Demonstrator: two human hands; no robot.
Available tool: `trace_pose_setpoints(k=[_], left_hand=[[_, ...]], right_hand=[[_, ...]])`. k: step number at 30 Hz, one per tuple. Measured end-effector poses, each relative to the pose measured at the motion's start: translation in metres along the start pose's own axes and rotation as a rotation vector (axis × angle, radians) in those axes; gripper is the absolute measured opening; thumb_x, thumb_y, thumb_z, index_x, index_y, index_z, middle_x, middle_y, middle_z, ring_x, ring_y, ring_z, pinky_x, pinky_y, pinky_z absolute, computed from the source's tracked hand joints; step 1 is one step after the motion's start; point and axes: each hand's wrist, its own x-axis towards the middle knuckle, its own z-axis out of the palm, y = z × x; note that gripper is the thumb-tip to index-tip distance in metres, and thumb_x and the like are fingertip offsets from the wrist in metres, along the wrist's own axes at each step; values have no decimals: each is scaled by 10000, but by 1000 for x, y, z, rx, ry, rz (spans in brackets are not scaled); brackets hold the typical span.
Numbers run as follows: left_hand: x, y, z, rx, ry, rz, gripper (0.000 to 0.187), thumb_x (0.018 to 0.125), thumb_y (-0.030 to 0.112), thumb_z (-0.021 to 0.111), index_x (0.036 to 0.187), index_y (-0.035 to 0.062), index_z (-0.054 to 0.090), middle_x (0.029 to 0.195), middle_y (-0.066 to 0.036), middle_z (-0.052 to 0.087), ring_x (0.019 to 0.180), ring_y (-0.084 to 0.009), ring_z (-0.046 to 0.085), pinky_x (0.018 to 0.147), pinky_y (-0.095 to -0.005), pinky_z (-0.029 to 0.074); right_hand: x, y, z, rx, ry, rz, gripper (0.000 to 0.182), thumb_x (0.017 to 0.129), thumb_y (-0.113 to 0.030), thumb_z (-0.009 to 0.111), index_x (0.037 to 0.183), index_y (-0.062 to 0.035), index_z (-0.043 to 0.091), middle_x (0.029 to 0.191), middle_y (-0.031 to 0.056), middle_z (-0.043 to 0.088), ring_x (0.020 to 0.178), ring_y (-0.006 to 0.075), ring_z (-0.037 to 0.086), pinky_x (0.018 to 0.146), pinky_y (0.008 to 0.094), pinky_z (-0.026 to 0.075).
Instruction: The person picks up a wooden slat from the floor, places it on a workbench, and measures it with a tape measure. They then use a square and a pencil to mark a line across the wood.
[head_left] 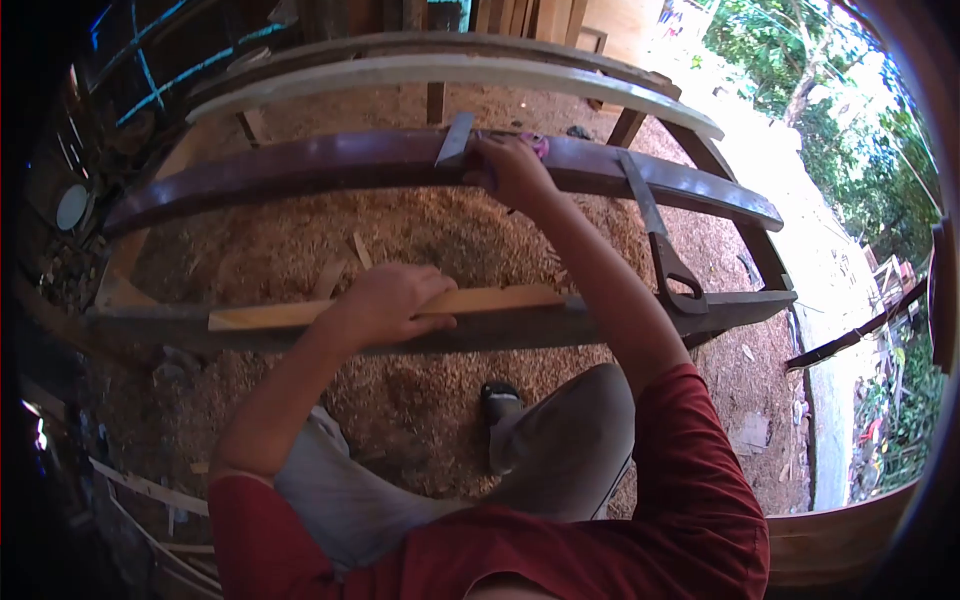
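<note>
The left hand [385, 305] presses a light wooden strip [390, 305] onto the near rail [620, 318] — the right hand [510, 168] rests on the dark beam [300, 170] beyond.

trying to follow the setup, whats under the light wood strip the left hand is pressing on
The light wood strip lies along a dark wooden beam, with sawdust ground below. The left hand covers the strip's middle, so nothing there can be seen.

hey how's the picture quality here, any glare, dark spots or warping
Head view: strong fisheye warping bends the dark beam and pale beam into arcs; black corners. Top right is washed out by sunlight over the trees; the left side sinks into deep shadow. The left hand on the wood strip and right hand look fairly sharp.
</note>
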Motion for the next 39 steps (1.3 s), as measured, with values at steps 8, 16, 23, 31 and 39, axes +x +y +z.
trace_pose_setpoints(k=[8,16,23,31,39], left_hand=[[-14,-10,3,69,56,7,606,981,593,754,1301,79,734,1186,-144,760,1096,-399,731,991,-530,557],[-31,-3,18,-362,386,-195,823,974,665,728,1550,120,508,1295,-182,708,1151,-435,721,984,-555,568],[-22,9,29,-22,350,-3,1180,804,844,780,1676,126,437,1344,-170,694,1100,-429,743,925,-562,588],[-19,7,34,39,317,20,1103,759,777,853,1584,93,592,1199,-152,744,1034,-392,758,843,-492,603],[-14,9,32,15,300,8,1021,794,736,860,1538,74,634,1115,-155,755,974,-368,765,828,-486,597]], right_hand=[[-86,-115,-77,393,52,64,400,903,-180,904,1251,-57,750,1190,153,749,1069,349,752,928,446,599],[-160,-140,-67,373,-64,-96,441,878,-245,884,1272,-98,749,1172,123,698,1045,356,693,934,471,566],[-170,-157,-49,281,-72,-101,433,864,-254,865,1260,-121,752,1227,105,685,1112,351,658,958,479,535],[-169,-148,-47,285,-75,-74,421,842,-270,875,1233,-146,781,1242,77,701,1123,328,651,993,479,503],[-163,-135,-47,311,-99,-131,434,835,-320,866,1223,-143,788,1257,75,713,1153,322,663,1042,507,516]])
